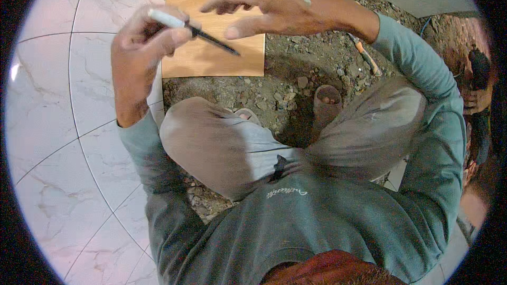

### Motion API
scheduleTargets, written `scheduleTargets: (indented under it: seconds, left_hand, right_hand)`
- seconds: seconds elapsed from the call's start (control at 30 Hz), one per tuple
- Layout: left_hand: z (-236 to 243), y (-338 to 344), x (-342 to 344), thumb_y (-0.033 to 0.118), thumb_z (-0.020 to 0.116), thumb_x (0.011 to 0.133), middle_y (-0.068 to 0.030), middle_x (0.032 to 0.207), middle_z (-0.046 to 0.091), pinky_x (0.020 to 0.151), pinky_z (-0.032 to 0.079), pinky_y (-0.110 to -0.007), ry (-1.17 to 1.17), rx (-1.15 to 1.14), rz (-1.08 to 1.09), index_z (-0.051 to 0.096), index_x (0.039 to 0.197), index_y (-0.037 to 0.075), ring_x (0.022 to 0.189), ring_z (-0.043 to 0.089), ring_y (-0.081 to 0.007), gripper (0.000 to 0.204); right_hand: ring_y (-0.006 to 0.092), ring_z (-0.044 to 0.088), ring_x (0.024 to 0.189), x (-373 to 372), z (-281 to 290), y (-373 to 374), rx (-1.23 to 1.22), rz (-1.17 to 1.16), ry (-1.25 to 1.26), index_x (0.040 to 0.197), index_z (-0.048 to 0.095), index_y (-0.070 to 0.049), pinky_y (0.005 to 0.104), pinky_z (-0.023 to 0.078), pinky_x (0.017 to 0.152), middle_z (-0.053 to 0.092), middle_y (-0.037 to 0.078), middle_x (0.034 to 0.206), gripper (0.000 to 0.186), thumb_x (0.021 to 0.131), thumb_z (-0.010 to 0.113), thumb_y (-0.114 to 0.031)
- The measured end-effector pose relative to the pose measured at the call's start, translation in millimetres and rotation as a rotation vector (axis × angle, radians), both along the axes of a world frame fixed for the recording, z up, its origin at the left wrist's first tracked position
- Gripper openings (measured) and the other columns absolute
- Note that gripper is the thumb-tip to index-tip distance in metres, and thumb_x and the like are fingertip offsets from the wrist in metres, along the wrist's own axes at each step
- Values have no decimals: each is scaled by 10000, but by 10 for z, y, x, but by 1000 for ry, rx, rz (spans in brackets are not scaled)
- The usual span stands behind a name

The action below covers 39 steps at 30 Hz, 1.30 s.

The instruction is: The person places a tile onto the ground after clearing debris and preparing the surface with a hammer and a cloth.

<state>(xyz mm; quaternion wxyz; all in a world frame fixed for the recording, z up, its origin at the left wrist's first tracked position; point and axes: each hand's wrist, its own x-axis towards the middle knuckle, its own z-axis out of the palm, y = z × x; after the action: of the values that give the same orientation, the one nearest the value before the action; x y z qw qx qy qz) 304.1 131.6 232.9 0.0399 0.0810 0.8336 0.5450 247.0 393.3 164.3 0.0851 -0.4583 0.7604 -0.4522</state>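
My left hand (145, 42) is closed round the pale handle of a slim screwdriver-like tool (217, 44). Its long dark shaft slants down to the right, above a thin wood-grain board (214, 66); the exact kind of tool is unclear. Over the board's right part hovers my right hand (269, 10), its fingers stretched out and the thumb apart, with nothing in it. The thumb is close to the shaft, but a gap shows between them. Both hands are slightly blurred.
Broken soil and small stones (285, 95) lie round the board and my feet. An orange-handled tool (366, 55) rests on the rubble at the right. Glossy pale tiles (39, 126) cover the left side, and a rough brownish surface (454, 42) stands at the far right.
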Motion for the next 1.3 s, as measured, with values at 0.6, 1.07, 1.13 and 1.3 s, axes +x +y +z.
scheduleTargets:
  seconds: [0.6,1.07,1.13,1.3]
  left_hand:
    - [590,567,684,70,581,1022,-20,672,557,406,380,-276,629,1263,-677,617,1201,72,515,534,-115,182]
    - [516,583,417,384,439,1102,7,567,516,368,362,-255,-67,926,-810,532,875,170,403,445,-78,325]
    - [489,584,393,414,429,1099,3,566,518,372,368,-261,-72,1006,-859,532,849,166,405,448,-80,367]
    - [531,517,399,438,441,1083,-15,573,527,380,372,-283,-139,886,-719,517,785,203,419,473,-89,387]
  right_hand:
    - [375,680,1058,743,-3017,3616,917,-684,28,1386,587,-163,501,552,849,686,159,1194,534,978,644,-504]
    - [421,646,645,1020,-2438,2844,946,-850,229,994,567,-62,554,512,596,662,196,843,308,940,583,-365]
    - [425,650,656,1064,-2405,2863,980,-891,172,986,569,-59,555,511,601,666,207,840,316,939,578,-371]
    - [460,663,720,1268,-2380,3206,1030,-1032,-27,974,590,-43,574,518,648,685,240,875,375,918,568,-414]
